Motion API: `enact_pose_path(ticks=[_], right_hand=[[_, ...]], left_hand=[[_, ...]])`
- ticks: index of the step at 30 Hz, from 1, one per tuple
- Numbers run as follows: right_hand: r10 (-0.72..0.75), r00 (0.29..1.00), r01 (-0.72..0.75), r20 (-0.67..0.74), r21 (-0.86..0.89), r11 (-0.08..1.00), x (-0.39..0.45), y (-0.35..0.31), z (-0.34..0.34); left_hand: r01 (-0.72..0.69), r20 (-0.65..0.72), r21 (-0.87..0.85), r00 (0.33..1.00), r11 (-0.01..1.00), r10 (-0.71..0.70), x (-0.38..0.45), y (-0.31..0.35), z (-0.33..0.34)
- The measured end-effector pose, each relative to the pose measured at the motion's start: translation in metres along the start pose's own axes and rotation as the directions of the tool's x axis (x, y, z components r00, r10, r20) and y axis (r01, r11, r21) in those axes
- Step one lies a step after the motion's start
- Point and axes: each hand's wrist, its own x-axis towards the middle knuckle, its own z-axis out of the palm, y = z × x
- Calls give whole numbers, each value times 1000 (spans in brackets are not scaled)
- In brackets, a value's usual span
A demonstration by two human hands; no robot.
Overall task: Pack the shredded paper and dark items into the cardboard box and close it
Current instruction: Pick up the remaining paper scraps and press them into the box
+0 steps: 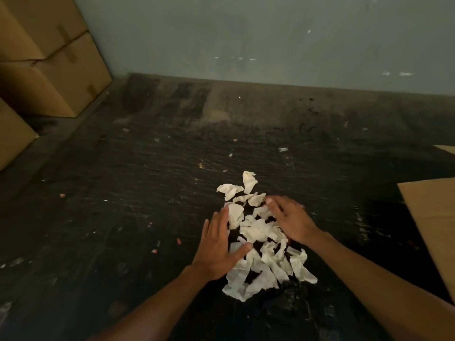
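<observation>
1. We see the left hand (216,247) lying flat, fingers straight and together, its palm side against the left edge of the shredded paper (258,235); it grasps nothing, and the thumb rests on a scrap near the middle of the heap
2. The right hand (289,221) is spread too, fingers relaxed and slightly blurred, laid on the right edge of the same heap; it is released as well, holding nothing
3. The white paper scraps lie between the two hands in a loose, crumpled pile that stretches from beyond the fingertips back toward the forearms
4. At the near end of the pile a dark item (285,300) shows, glossy and crumpled, touching the closest scraps; we cannot tell what it is
5. All of this sits on a dark, scuffed floor (123,193) dotted with small bits of litter
6. A flat piece of cardboard (433,217) lies at the right edge, apart from the pile; whether it belongs to the cardboard box we cannot tell
7. Stacked cardboard boxes (49,57), taped shut, stand at the far left against a grey wall (270,38)
</observation>
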Motion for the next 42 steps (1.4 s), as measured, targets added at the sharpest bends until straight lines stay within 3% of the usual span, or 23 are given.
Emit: enact_pose_path(ticks=[3, 7, 10, 13, 16, 19, 23, 26, 31, 35, 38, 42], right_hand=[[11, 996, -12, -85, -13, 1000, 33, -8, -19], [-62, 972, 130, 225, -302, 944, 86, -32, -12], [-100, 873, 346, 478, -462, 816, 107, -51, 16], [-42, 813, 425, 580, -543, 725, 108, -50, 32], [-107, 848, 446, 519, -591, 672, 98, -38, 24], [-251, 903, 428, 349, -667, 610, 76, -22, 11], [-261, 949, 315, 179, -611, 726, 50, -3, 13], [-229, 947, 320, 227, -566, 760, 44, -2, -2], [-121, 931, 328, 346, -641, 694, 15, 19, -35], [-18, 953, 189, 304, -545, 817, -28, 42, -30], [-42, 972, 146, 231, -452, 880, -59, 47, -28], [5, 995, -36, -101, -307, 951, -71, 50, -48]], left_hand=[[-24, -58, 147, 998, 989, 33, -5, -4, 7], [-13, -90, 56, 996, 998, 18, -5, -5, 7], [-31, -175, -161, 985, 986, 2, -8, -9, 8], [-51, -288, -258, 957, 965, -26, -10, -11, 8], [-71, -312, -262, 950, 962, -15, -8, -14, 7], [-76, -273, -256, 962, 964, 3, -7, -15, 8], [-26, -136, -85, 991, 996, 14, -11, 11, 5], [-92, 60, 136, 995, 987, 84, -25, 40, 4], [-230, 256, 300, 954, 926, 154, -37, 48, 15], [-199, 255, 371, 961, 907, 107, -35, 40, 26], [-205, 233, 363, 964, 909, 125, -37, 41, 24], [-171, 111, 360, 984, 917, 139, -33, 32, 4]])
